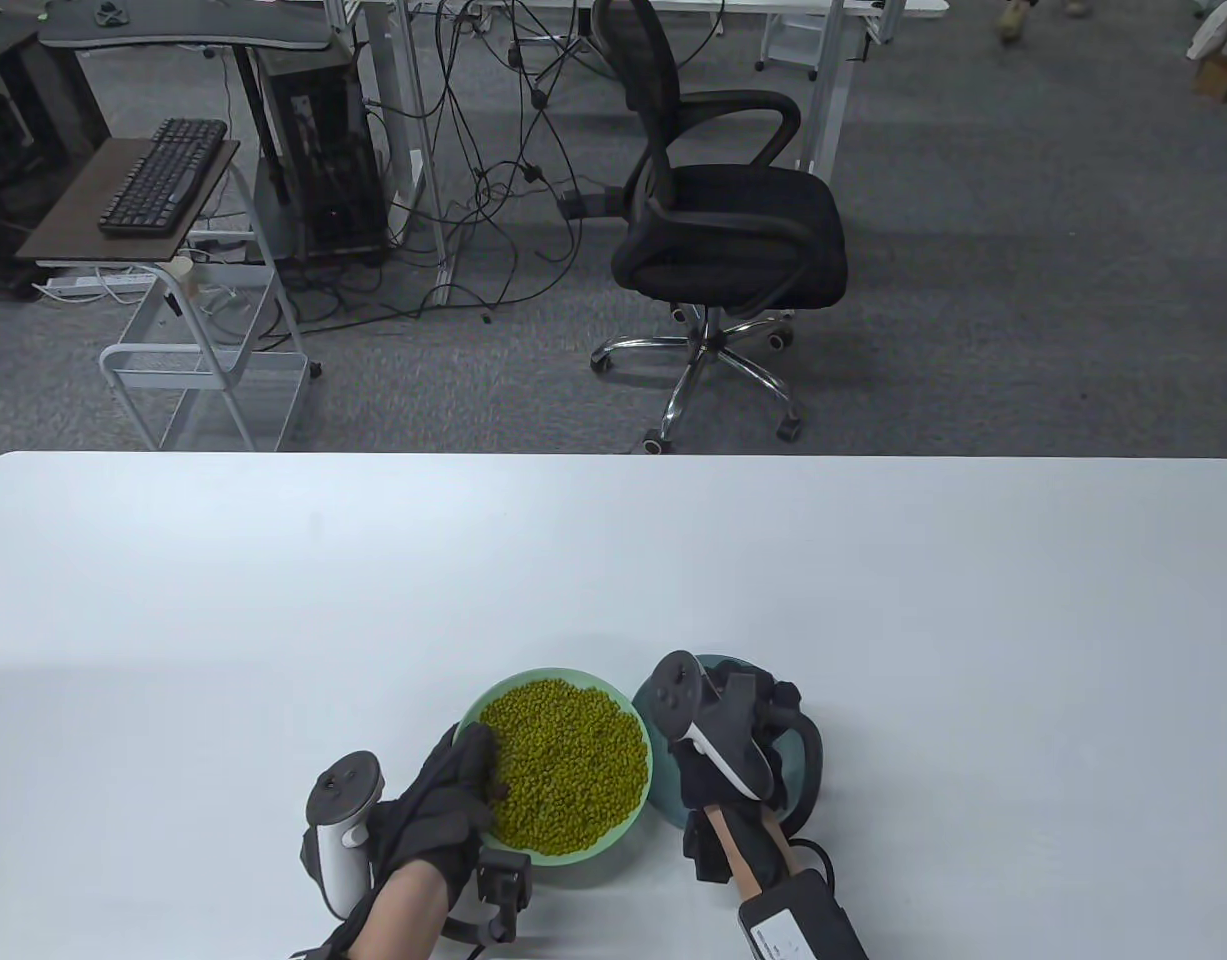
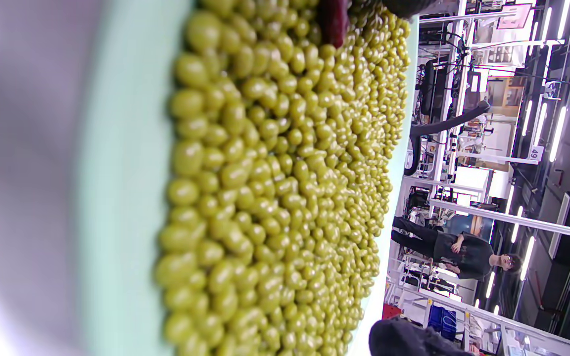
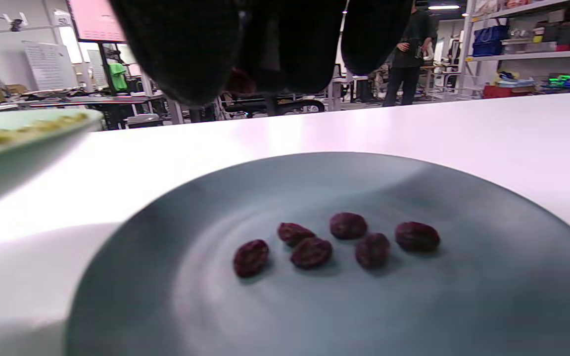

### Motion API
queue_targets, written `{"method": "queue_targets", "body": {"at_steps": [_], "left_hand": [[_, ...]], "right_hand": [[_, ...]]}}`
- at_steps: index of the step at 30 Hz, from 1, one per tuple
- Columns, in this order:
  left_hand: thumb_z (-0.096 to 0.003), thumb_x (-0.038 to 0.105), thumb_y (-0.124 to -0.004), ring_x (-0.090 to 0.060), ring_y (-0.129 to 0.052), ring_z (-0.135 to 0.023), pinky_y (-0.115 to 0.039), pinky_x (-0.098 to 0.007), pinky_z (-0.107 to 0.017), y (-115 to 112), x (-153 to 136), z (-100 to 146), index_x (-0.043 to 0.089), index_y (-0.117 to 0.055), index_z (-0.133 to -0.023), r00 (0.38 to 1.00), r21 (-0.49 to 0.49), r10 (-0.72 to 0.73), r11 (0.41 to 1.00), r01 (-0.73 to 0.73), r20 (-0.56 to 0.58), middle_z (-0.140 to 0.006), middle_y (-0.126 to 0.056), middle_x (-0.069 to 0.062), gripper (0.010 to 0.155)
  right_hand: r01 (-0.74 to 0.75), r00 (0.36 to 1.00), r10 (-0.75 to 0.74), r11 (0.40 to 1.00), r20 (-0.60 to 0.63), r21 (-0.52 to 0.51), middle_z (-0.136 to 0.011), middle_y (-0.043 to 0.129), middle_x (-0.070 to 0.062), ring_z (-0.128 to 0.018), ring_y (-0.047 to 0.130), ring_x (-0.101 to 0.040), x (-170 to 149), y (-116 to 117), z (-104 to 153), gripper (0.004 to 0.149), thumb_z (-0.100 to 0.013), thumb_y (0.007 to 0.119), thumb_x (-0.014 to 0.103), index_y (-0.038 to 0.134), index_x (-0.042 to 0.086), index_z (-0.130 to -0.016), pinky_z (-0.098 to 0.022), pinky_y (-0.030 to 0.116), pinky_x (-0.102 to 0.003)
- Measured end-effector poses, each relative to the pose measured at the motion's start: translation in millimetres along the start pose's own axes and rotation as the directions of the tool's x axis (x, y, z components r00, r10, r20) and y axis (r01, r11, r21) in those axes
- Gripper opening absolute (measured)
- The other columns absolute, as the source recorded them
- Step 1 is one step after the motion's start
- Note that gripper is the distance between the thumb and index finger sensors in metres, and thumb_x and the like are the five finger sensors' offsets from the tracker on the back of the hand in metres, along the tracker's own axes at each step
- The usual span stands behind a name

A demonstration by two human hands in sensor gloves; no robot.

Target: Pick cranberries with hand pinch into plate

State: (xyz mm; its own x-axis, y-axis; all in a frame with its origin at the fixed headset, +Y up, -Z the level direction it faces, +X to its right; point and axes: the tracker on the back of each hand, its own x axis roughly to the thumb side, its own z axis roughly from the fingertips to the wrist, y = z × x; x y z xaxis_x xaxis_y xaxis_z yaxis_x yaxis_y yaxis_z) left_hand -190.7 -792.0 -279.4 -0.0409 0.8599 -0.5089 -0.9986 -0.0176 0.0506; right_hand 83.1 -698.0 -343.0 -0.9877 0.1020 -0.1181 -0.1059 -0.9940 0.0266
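Cranberries (image 3: 337,240), six of them, lie close together on the dark plate (image 3: 488,306), which sits on the white desk (image 1: 873,600) just right of a pale green bowl (image 1: 641,780) heaped with green beans (image 1: 563,770). Above the plate hangs the right hand (image 1: 743,735), its fingers (image 3: 186,54) bunched together around something dark red, though whether they truly pinch it I cannot tell. At the bowl's left rim the left hand (image 1: 443,800) rests its fingers on the beans, beside one more dark red piece (image 2: 333,22) among them; its grip cannot be made out.
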Motion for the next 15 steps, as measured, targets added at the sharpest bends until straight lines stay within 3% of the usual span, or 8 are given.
{"method": "queue_targets", "body": {"at_steps": [15], "left_hand": [[-0.079,0.05,-0.058,-0.024,-0.107,-0.074,-0.095,-0.034,-0.054,-0.4,0.0,-0.3,0.024,-0.047,-0.118,1.0,-0.002,-0.001,1.0,0.001,0.001,-0.093,-0.089,-0.01,0.048]], "right_hand": [[0.023,0.989,-0.017,0.999,-0.145,0.039,-0.109,0.073,-0.023,-0.101,0.066,-0.052,-36.7,17.6,-15.1,0.05,-0.057,0.083,0.034,0.076,0.004,-0.096,-0.067,0.036,-0.076]]}}
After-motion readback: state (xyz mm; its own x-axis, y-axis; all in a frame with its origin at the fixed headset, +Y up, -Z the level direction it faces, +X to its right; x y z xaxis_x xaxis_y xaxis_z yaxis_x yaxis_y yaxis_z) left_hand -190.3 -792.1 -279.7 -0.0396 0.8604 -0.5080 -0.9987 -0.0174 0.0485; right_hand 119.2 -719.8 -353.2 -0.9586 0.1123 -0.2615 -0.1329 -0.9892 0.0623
